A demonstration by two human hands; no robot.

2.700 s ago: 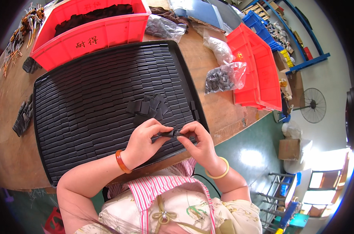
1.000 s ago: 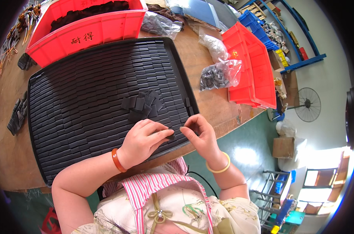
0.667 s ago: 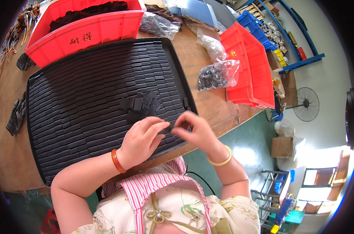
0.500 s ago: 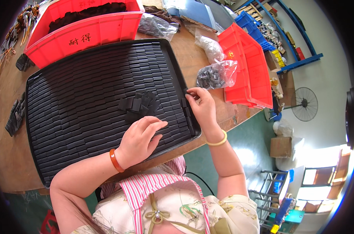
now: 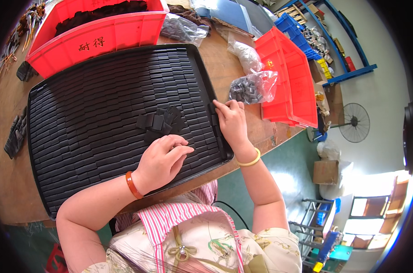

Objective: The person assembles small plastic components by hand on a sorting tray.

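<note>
A large black tray [image 5: 201, 68] lies before me, filled with tight rows of flat black rectangular pieces [image 5: 101, 113]. Loose black pieces [image 5: 157, 122] form a small heap on top of the rows. Just below that heap is my left hand [image 5: 163, 157], its fingers bent and thumb drawn in; whatever it may hold is hidden. At the tray's right side, my right hand [image 5: 231, 119] has its fingertips closed on a small black piece [image 5: 212, 109] in the strip along the rim. Several more black pieces stand in that strip below the hand.
A red bin [image 5: 97, 43] of dark pieces stands behind the tray. Right of it are clear bags of grey-black parts [image 5: 246, 91] and another red bin [image 5: 290, 86]. Black bundles [image 5: 16, 134] lie at the left on the brown table [image 5: 8, 182]. A fan [image 5: 353, 122] stands beyond.
My right hand has shifted slightly left, onto the tray's right edge, and its fingertips now meet a black piece. My left hand stays almost in place, its fingers slightly more curled.
</note>
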